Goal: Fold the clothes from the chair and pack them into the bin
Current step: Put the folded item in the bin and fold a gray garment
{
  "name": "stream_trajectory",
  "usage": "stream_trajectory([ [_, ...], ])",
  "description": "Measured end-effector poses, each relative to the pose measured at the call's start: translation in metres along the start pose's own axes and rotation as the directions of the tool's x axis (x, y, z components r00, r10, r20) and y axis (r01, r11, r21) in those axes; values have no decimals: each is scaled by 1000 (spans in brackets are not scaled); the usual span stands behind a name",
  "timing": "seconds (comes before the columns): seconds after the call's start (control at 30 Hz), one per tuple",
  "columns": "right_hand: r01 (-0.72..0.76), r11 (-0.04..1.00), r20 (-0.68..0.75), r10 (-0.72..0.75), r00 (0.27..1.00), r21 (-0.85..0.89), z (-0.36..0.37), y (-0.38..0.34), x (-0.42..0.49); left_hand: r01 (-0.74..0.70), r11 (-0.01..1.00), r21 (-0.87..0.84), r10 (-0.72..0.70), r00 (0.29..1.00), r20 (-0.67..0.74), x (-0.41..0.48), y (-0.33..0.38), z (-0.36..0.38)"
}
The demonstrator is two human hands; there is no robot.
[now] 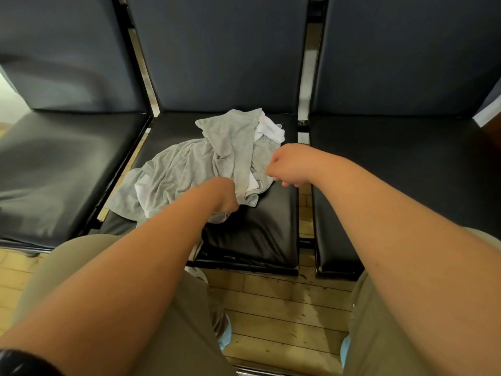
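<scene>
Left hand [222, 198] grips the grey garment [189, 164] at 6 o'clock, right hand [288, 166] curls at 3 o'clock — hold unclear — so lift evenly, shaking it flat.

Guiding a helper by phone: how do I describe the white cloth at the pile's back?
Find the middle chair of three black ones in a row; a crumpled clothes pile lies on its seat. The white cloth pokes out at the pile's back right corner, unlike the grey garment draped over it.
</scene>
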State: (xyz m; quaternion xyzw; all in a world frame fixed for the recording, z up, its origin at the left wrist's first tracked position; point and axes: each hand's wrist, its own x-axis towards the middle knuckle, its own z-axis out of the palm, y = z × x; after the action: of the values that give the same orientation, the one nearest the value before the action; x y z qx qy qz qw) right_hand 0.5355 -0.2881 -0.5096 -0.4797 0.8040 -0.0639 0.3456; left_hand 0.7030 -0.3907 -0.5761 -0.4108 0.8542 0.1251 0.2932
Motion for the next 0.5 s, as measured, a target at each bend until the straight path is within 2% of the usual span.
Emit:
stream_trajectory([
  [0.07, 56, 998, -5, -56, 998, -30, 2, -2, -1, -60, 993, -99, 55, 997, -45, -7, -2, -13],
  [0.17, 167, 986, -26, -167, 986, 12, 5, -1, -3, -152, 886, -439, 56, 973, -224, -26, -2, -38],
  [0.23, 221, 975, -43, -220, 975, 15, 7, 0, -2, -244, 737, -631, 47, 949, -311, -41, 0, -53],
  [0.3, 243, 970, -59, -242, 968, 19, 11, 0, 4, -327, 573, -752, 64, 932, -356, -59, 4, -64],
  [0.4, 283, 955, -107, -273, 956, 92, 16, 2, 11, -426, 379, -822, 143, 904, -403, -84, 10, -76],
  [0.5, 334, 939, -281, -299, 912, 85, 20, 16, 39, -481, 160, -862, 233, 867, -440, -90, 6, -80],
])
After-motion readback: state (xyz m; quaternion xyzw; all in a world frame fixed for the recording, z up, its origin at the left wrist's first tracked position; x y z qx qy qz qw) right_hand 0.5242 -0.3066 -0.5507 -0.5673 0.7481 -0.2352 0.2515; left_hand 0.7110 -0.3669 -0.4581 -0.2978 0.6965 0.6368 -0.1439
